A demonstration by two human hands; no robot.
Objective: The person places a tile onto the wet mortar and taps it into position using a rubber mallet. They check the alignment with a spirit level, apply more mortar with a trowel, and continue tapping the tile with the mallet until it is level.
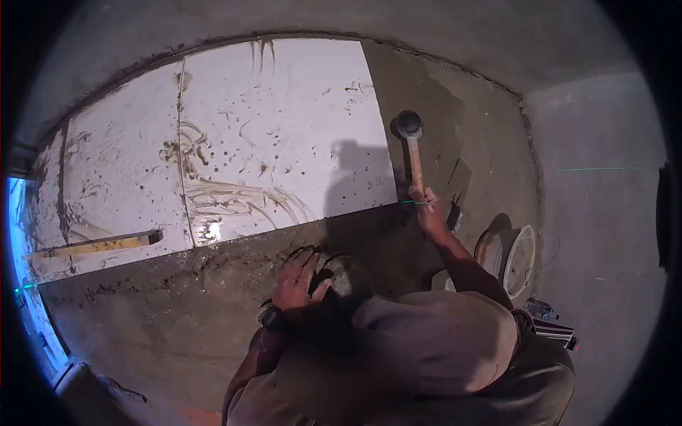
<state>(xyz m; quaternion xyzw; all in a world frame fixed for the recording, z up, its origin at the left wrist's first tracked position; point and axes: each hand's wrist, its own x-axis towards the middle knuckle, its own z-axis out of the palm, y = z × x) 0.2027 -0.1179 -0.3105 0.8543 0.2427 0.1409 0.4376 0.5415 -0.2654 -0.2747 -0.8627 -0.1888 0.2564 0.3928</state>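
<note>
- Gripping the mallet (pixel 415 160) in the right hand (pixel 428 207), closing fingers round its handle — holding it just right of the large white tile (pixel 284 121).
- Spreading the left hand (pixel 293 285) open near the tile's near edge, apparently bracing on the wet grey floor (pixel 170 305); gripping nothing visible.
- Seemingly positioning the mallet, probably needing steady aim.
- Working beside a dark tool (pixel 455 218) and round container (pixel 526 257) — likely needing elbow room near right.
</note>
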